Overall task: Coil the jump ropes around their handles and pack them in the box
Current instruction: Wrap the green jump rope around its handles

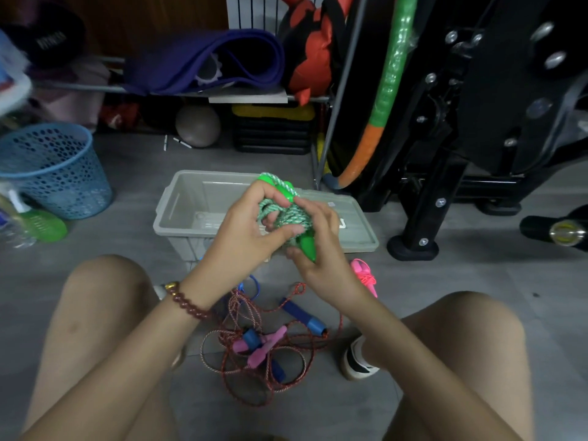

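Above the box, both hands' fingers grip the green rope.

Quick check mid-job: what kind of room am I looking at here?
Probably a home gym or sports storage corner: a rolled purple exercise mat, a black fitness machine frame, and a green-and-orange hoop leaning beside it.

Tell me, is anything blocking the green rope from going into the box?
Nothing visible does. The left hand and right hand hold the green jump rope right by the grey box. Its top is open, and the lid lies beside it.
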The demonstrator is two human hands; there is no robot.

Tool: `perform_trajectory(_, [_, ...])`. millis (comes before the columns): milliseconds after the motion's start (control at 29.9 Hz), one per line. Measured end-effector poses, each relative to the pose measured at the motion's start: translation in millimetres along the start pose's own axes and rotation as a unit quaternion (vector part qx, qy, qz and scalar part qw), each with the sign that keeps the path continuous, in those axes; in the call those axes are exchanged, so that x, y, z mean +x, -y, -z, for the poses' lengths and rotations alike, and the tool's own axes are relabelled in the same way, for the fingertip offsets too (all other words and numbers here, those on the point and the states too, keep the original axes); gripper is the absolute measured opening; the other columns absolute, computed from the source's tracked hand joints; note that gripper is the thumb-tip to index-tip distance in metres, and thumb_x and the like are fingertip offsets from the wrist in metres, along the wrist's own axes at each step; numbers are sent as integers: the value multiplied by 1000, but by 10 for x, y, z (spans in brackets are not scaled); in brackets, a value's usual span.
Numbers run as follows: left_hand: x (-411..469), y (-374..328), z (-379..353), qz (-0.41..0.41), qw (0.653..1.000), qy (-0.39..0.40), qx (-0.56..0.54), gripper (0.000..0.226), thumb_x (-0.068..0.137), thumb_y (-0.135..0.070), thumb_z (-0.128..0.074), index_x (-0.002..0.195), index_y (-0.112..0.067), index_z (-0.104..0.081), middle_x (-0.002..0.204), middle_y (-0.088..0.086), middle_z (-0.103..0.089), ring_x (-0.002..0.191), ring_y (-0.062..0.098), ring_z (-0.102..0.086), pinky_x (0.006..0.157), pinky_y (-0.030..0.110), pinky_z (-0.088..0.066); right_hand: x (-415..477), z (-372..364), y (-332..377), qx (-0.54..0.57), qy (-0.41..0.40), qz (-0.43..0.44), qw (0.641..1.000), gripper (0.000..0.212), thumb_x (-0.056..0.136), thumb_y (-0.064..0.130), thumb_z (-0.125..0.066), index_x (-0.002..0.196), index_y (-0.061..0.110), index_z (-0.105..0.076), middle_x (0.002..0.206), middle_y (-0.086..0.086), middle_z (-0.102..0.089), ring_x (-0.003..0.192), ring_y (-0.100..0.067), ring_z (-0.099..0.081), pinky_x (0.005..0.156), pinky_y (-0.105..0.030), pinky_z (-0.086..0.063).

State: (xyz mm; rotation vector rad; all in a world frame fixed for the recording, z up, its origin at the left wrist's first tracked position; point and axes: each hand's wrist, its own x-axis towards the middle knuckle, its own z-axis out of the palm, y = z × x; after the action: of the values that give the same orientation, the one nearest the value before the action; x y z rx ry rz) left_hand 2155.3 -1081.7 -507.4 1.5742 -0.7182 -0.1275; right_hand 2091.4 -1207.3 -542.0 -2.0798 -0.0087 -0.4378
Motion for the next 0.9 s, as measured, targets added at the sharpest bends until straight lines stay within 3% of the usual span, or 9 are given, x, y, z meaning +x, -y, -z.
perform_trajectory(134, [-17,-4,23,2,998,-1,60,22,79,-16,-61,72,-30,-46,66,11,-44,59,26,-41,55,36,-38,6,44,11,4,59,-49,997,73,86,-8,-57,146,6,-18,137,-7,-25,122,-1,-28,106,-9,-26])
perform_trajectory(234, [-36,-42,53,-26,998,0,49,28,80,-10,-59,70,-27,-40,59,-13,-37,55,3,-31,53,18,-31,9,91,40,12,86,-73,993,72,88,-9,-54,147,8,-16,137,-1,-23,125,-16,-34,108,-40,-37])
perform_trajectory(434, [-86,-153,17,-71,996,-33,50,39,80,-1,-58,65,-23,-31,61,-5,-27,56,5,-27,53,19,-26,22,48,72,-51,104,0,993,72,83,-11,-55,144,5,-22,142,-5,-26,128,-3,-26,108,-6,-17])
perform_trajectory(501, [-88,-98,27,-55,997,-25,56,37,81,-3,-58,66,-25,-32,60,-8,-27,56,4,-27,53,20,-27,-1,7,62,-86,100,19,991,75,80,-14,-54,145,7,-21,147,-7,-22,133,-11,-27,113,-22,-25])
perform_trajectory(568, [-79,-45,16,-33,997,-14,74,33,81,-11,-59,67,-29,-35,60,-7,-30,55,6,-29,53,24,-28,-38,-4,59,-128,92,56,986,80,78,-18,-50,145,11,-19,149,-1,-17,126,-22,-39,101,-40,-42])
perform_trajectory(635, [-79,-54,-7,-19,995,-10,101,29,81,-17,-62,70,-29,-39,61,-7,-34,55,8,-32,53,28,-32,-65,9,76,-129,72,104,984,86,78,-20,-47,145,22,-13,150,-3,-15,122,-22,-42,93,-35,-49])
perform_trajectory(701, [-86,-109,-26,-28,990,-26,136,34,78,-15,-71,75,-31,-42,69,-2,-43,58,7,-37,56,23,-37,-64,30,124,-101,42,142,984,88,82,-15,-42,146,27,1,152,-14,-15,135,-20,-33,101,-28,-42])
perform_trajectory(768, [-95,-175,-34,-44,987,-52,144,41,72,-13,-77,81,-34,-44,82,-2,-54,67,6,-46,61,14,-38,-52,48,163,-115,1,182,977,82,87,-5,-34,147,28,12,153,-15,-14,143,-20,-22,107,-36,-38])
perform_trajectory(902, [-116,-230,-66,-70,987,-56,131,41,67,-21,-77,99,-28,-51,101,-17,-58,87,3,-54,64,14,-41,-34,137,170,-203,-52,238,949,81,89,0,-30,146,27,21,149,-12,-27,122,-35,-45,91,-46,-45])
